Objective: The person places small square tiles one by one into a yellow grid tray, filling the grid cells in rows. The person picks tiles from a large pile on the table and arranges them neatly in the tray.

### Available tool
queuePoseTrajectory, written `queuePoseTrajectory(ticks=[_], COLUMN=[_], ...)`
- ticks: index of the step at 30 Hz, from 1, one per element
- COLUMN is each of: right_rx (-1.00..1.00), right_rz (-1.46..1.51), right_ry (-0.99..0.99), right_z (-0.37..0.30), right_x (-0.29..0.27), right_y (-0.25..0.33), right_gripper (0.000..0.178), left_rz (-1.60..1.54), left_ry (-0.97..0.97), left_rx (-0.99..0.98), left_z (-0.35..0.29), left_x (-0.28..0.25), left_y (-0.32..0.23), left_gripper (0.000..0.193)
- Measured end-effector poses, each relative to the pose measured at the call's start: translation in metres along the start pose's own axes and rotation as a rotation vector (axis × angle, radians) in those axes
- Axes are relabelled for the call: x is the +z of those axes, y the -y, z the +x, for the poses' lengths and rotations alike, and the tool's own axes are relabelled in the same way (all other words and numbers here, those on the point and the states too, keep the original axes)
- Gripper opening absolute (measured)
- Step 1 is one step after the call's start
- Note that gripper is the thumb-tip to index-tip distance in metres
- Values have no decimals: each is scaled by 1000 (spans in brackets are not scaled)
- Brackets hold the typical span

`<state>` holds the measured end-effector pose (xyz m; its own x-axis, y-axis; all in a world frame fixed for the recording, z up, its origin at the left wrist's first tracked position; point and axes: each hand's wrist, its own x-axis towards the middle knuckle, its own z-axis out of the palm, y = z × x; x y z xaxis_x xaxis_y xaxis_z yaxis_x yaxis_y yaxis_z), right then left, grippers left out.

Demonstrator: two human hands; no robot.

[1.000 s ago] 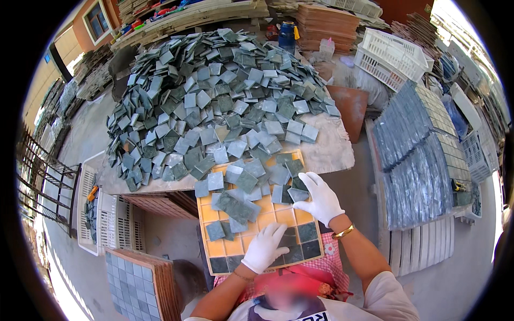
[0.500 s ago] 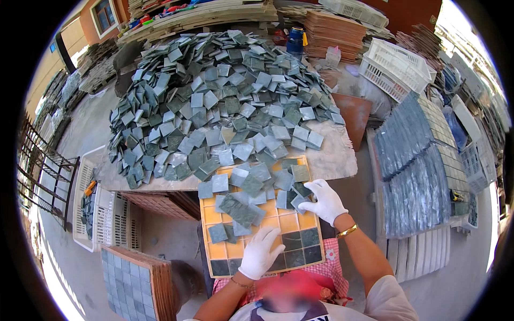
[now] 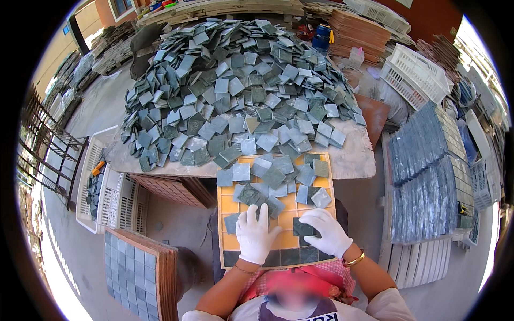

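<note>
Head view: a dark green square tile (image 3: 303,228) lies flat on the yellow grid tray (image 3: 229,206), under the fingertips of the gloved right hand (image 3: 326,232), which is spread and pressing it. The left hand (image 3: 256,233) rests flat and spread just beside, holding nothing. Loose tiles (image 3: 278,179) lie farther up the tray; beyond, the big tile heap (image 3: 235,85). A blue container (image 3: 322,37) stands behind it.

You're working in hard, bright daylight; pale ground at the lower left and right edges blows out to white glare. Fisheye bends straight edges toward the black rim, and the centre stays sharp.
</note>
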<state>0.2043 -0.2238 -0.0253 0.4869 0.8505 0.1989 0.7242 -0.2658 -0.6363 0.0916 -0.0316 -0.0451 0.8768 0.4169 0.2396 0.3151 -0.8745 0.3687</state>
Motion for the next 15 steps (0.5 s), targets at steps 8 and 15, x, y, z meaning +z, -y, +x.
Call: queuePoseTrajectory(ticks=[8, 15], right_rx=[7, -165], right_rz=[-132, -331], right_ry=[148, 212], right_z=[-12, -12], right_x=[38, 29], right_y=[4, 11], right_gripper=[60, 51], left_rz=[-69, -104], left_ry=[67, 9], left_rx=[41, 17], left_z=[24, 1], left_x=[-2, -3], left_y=[6, 27], left_gripper=[68, 76])
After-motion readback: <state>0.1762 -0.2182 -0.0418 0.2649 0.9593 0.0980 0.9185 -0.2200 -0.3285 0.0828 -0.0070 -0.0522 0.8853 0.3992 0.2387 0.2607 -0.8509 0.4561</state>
